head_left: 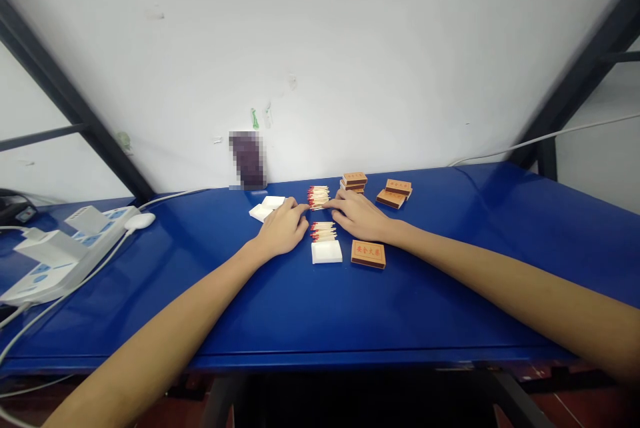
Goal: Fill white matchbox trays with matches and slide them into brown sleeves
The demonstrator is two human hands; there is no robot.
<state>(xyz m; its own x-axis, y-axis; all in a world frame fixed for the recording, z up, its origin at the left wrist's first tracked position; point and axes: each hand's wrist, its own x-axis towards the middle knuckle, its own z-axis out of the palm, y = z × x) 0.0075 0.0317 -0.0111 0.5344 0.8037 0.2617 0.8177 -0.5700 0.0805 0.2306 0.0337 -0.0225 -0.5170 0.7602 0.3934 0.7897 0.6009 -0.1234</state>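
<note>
Both my hands rest on a blue table (320, 308), reaching to a pile of red-tipped matches (319, 195) at the back. My left hand (283, 226) lies knuckles-up with its fingers bent, fingertips touching the left side of that pile. My right hand (357, 213) is likewise curled, its fingertips at the pile's right side. A second small bundle of matches (323, 231) lies between the hands, just behind a white inner tray (327, 252). A brown matchbox sleeve (368, 254) lies beside the tray, below my right wrist.
Two white trays (267, 207) lie left of my left hand. Stacks of brown matchboxes (354, 181) (395, 193) stand at the back right. A white power strip with plugs (65, 248) and cables occupies the left end. A white wall rises behind.
</note>
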